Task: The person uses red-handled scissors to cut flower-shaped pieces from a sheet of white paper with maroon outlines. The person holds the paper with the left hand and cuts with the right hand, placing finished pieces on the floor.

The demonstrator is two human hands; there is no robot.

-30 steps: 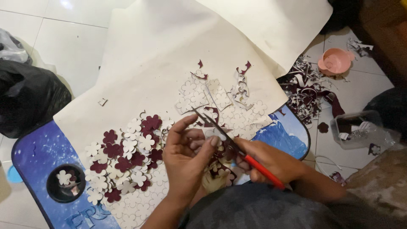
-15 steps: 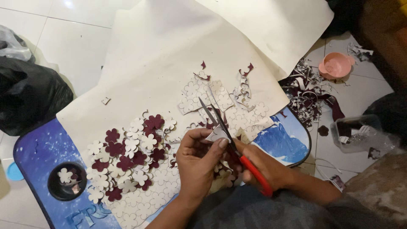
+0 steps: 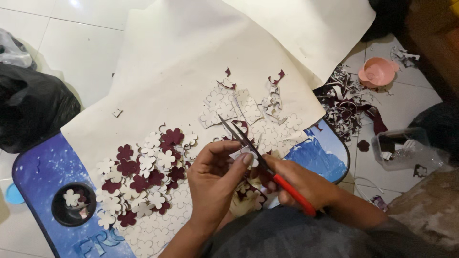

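My right hand (image 3: pixel 299 182) grips red-handled scissors (image 3: pixel 248 144), whose blades point up and left with their tips slightly apart. My left hand (image 3: pixel 213 177) pinches a small white paper piece (image 3: pixel 240 154) against the blades. To the left lies a pile of cut flower shapes (image 3: pixel 143 177), white and maroon, on a large cream sheet (image 3: pixel 191 62). Uncut squares with flower outlines (image 3: pixel 244 107) lie just beyond the scissor tips.
A blue lap table (image 3: pixel 43 167) with a round cup hole (image 3: pixel 72 203) holds the sheet. Maroon and white scraps (image 3: pixel 349 102), a pink dish (image 3: pixel 377 71) and a clear plastic box (image 3: pixel 406 148) sit on the floor at right. A black bag (image 3: pixel 28 105) lies at left.
Both hands and the scissors stay near the same spot. The scissor blades have swung from flatter to steeper and back a little, while the left fingers turn the small piece.
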